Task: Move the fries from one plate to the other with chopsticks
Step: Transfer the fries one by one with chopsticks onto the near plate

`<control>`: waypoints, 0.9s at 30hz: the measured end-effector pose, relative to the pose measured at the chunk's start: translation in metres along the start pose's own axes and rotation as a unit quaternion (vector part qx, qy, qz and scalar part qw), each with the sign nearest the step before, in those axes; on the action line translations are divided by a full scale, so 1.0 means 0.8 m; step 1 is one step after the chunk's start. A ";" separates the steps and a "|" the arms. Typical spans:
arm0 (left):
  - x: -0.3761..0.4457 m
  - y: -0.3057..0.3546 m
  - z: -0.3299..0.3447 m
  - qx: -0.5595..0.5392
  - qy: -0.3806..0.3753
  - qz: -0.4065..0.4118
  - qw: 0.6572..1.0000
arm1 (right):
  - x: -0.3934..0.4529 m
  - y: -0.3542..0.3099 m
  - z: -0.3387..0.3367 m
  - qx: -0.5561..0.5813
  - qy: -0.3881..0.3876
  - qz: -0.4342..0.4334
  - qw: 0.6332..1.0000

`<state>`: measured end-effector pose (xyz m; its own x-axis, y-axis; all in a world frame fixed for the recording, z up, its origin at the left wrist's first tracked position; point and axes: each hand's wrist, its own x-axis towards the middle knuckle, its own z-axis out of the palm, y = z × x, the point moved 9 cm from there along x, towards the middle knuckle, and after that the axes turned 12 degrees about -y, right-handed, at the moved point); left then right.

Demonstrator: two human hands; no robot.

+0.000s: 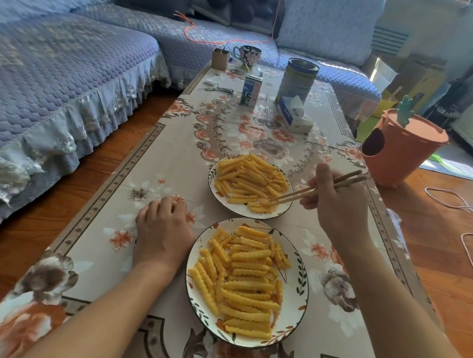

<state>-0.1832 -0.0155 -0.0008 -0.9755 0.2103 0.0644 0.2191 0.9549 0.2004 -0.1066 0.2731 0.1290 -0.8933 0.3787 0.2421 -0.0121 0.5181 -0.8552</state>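
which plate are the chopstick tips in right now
The far plate, beyond the near plate. The chopsticks in the right hand reach its front fries; the near plate is untouched.

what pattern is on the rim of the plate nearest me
The near white oval plate carries dark green leafy vines with small orange flowers along its rim, clearest in the head view.

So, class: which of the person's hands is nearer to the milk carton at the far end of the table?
Right. The right hand sits beside the far plate, closer to the milk carton; the left hand rests flat by the near plate.
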 end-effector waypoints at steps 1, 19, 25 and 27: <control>0.000 0.000 0.000 0.000 -0.001 0.000 1.000 | -0.003 -0.004 -0.007 0.010 0.010 0.000 1.000; -0.001 -0.003 0.002 -0.003 0.023 -0.007 1.000 | -0.048 -0.025 -0.052 0.114 -0.014 0.015 0.993; 0.001 -0.004 0.004 0.007 0.027 -0.002 1.000 | -0.010 0.008 -0.026 0.097 -0.010 0.018 0.995; 0.001 -0.003 0.003 0.010 0.028 0.001 1.000 | 0.000 0.014 -0.012 0.090 -0.008 0.017 0.996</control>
<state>-0.1842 -0.0172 -0.0038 -0.9722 0.2016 0.1192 0.2209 0.9584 0.1806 -0.1025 0.2866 0.1240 -0.9017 0.3799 0.2062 -0.0618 0.3587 -0.9314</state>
